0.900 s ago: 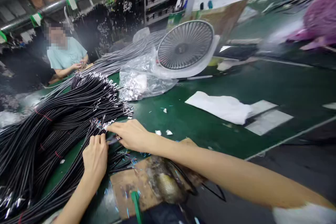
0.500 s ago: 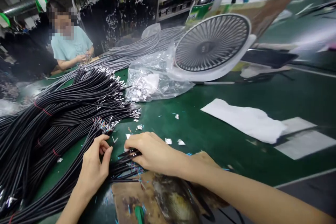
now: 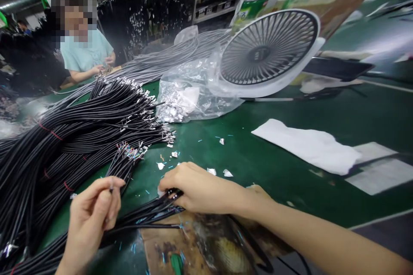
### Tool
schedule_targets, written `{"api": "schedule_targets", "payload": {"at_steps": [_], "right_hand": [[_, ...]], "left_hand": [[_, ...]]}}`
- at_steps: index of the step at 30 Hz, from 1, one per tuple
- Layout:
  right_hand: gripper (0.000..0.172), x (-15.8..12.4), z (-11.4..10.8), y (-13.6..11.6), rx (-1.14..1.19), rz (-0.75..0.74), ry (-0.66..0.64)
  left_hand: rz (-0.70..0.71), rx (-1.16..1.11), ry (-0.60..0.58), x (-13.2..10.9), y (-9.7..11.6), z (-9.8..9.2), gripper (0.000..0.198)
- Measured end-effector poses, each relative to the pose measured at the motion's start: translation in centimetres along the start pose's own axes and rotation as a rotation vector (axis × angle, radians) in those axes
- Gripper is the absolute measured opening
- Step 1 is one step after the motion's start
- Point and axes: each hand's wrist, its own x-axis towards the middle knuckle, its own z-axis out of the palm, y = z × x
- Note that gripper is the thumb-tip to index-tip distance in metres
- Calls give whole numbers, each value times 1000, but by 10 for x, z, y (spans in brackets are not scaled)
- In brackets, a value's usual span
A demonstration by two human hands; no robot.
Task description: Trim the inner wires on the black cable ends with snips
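My right hand (image 3: 196, 189) lies on the green table (image 3: 274, 167) with its fingers closed on the stripped ends of a small bunch of black cables (image 3: 148, 214). Left of it, my left hand (image 3: 92, 215) is raised a little and pinches something small and dark between thumb and fingers, too small to name. Both hands are at the near edge of a large heap of black cables with bare ends (image 3: 74, 133). A brown pad (image 3: 200, 245) lies just under my right wrist.
A clear plastic bag of small metal parts (image 3: 190, 99) and a white table fan (image 3: 271, 51) stand behind. White cloth (image 3: 306, 146) lies to the right. Foil scraps (image 3: 222, 172) dot the table. A person in a light blue shirt (image 3: 84, 53) works at the far left.
My left hand has drawn back toward me and lifted, now pinching. My right hand has stayed on the cable ends and slid slightly toward me.
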Motion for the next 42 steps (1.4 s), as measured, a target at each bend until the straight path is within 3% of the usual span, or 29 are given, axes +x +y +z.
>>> {"api": "schedule_targets", "payload": {"at_steps": [2,4,9,13,17,24,30,34,37,39,42], "right_hand": [[10,4,-3,-3,202,62,145],[21,8,-4,-8,406,137,250],[37,19,1,-17,624,61,107],[35,19,9,-12,631,-36,169],[33,14,17,-8,533,-77,254],[26,4,25,-16,335,-160,409],[16,4,31,-15,219,-171,373],[12,7,28,-11,102,-118,386],[8,5,21,-11,-1,-94,381],[4,1,17,-12,-74,-77,434],[12,-6,12,-13,-218,-113,622]], "left_hand": [[59,157,-65,0,-1,5,24],[116,253,-115,0,-5,12,21],[248,309,-63,-1,-13,18,17],[332,338,-15,-2,-18,18,16],[363,359,9,-4,-19,23,18],[274,422,58,-11,-17,30,19],[210,436,43,-7,-13,27,20],[199,414,-15,3,-6,22,15],[189,411,7,5,-2,20,12],[183,421,49,2,-2,21,11],[174,447,137,-3,-4,23,10]]}}
